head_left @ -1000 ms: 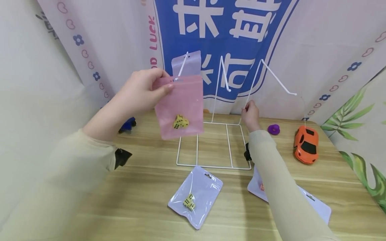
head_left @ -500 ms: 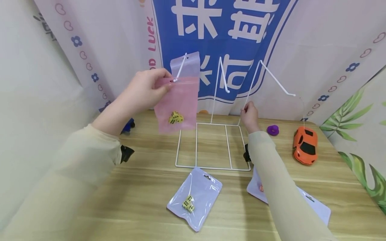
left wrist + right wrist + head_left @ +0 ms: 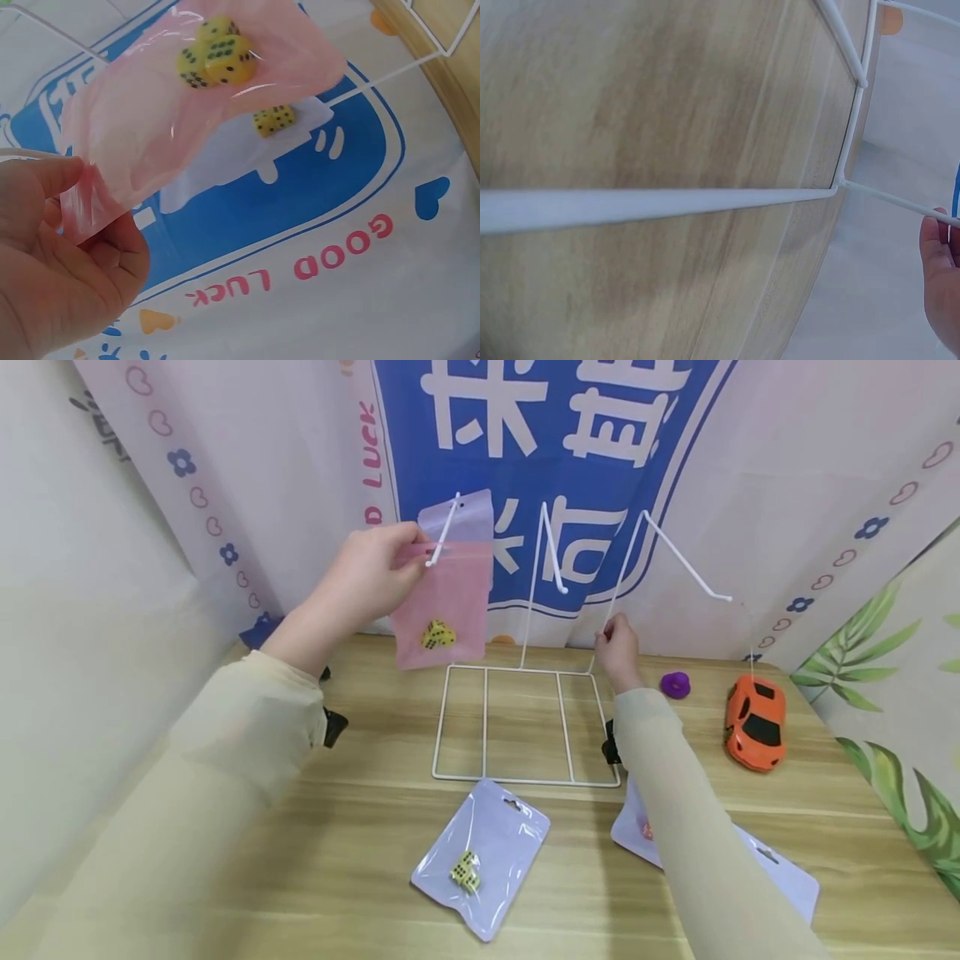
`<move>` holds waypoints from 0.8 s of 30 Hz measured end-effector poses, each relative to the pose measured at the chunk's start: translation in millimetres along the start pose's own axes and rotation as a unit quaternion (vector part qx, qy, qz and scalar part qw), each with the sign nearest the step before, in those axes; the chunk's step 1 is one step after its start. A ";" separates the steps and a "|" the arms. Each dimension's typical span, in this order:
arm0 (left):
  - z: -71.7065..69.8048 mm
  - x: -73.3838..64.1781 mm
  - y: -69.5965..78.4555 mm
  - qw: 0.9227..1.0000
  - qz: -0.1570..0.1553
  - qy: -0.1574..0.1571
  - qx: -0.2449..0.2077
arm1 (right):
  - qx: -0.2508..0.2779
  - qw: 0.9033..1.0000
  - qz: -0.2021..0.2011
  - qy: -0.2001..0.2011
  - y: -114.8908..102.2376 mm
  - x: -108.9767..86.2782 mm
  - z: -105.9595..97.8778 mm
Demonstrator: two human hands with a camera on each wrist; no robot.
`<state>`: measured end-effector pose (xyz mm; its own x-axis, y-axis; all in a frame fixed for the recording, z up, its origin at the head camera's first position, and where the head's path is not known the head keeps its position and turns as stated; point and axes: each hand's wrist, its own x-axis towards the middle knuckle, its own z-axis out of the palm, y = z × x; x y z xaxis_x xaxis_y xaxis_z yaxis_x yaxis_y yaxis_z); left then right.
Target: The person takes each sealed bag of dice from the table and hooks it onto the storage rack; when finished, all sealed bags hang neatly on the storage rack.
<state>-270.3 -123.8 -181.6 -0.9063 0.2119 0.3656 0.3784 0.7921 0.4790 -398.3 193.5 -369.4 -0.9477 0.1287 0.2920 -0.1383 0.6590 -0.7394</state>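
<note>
In the head view my left hand pinches the top left corner of a pink zip bag with yellow dice inside. The bag's top edge is at the left prong of a white wire display rack; the prong's tip shows in front of the bag near its hang hole. Behind it a lavender zip bag hangs farther back on that prong; the left wrist view shows yellow dice in it. My right hand pinches the rack's right upright.
A lavender bag with yellow dice lies in front of the rack. Further lavender packaging is partly under the right sleeve. An orange toy car and a purple object stand right. Black clips sit at the rack's sides.
My left hand has pushed the pink bag back and slightly up, so more of the left prong's tip shows in front of it. The right hand keeps its hold on the upright.
</note>
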 end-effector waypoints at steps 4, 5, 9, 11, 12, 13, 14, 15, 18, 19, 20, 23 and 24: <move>2.0 8.8 -2.8 1.000 -0.010 -0.002 0.003 | -0.003 1.000 -0.005 0.004 1.3 0.6 0.0; 2.5 10.8 -3.6 1.000 -0.015 -0.005 0.003 | -0.003 1.000 -0.005 0.004 1.5 0.7 0.0; 5.2 19.4 -6.4 0.999 -0.031 -0.010 0.003 | -0.007 1.000 -0.008 0.008 3.1 1.4 0.2; 6.9 24.2 -8.0 0.999 -0.032 -0.009 0.008 | -0.006 1.000 -0.008 0.006 3.8 1.9 0.1; 7.7 27.3 -8.1 0.999 -0.031 -0.009 0.012 | -0.005 1.000 -0.007 0.004 4.2 2.3 -0.5; 8.6 30.3 -8.3 0.999 -0.031 -0.009 0.015 | -0.005 1.000 -0.007 0.002 4.7 2.7 -1.1; 9.4 33.1 -8.7 0.999 -0.032 -0.010 0.019 | -0.006 1.000 -0.006 0.002 4.9 2.8 -1.7; 10.2 35.8 -9.2 0.999 -0.033 -0.012 0.020 | -0.009 1.000 -0.006 0.000 5.4 3.1 -2.1; 12.4 43.1 -11.6 0.999 -0.041 -0.017 0.019 | -0.014 1.000 -0.005 -0.003 5.6 3.1 -2.5; 13.2 45.2 -12.7 0.999 -0.043 -0.016 0.018 | -0.018 1.000 -0.006 -0.002 5.3 3.1 -2.4; 13.9 47.2 -13.9 0.999 -0.044 -0.014 0.016 | -0.019 1.000 -0.007 -0.003 4.9 3.2 -2.3; 18.2 53.2 -16.6 0.999 -0.050 -0.009 0.011 | -0.021 1.000 -0.008 -0.003 5.1 3.6 -3.3; 19.6 54.9 -17.4 0.999 -0.053 -0.008 0.010 | -0.023 1.000 -0.010 -0.003 5.4 3.9 -3.5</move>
<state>-330.3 -114.7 -185.4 -0.9438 0.1352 0.3015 0.2768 0.8218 0.4980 -401.7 200.2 -370.1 -0.9468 0.1106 0.3022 -0.1440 0.6941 -0.7053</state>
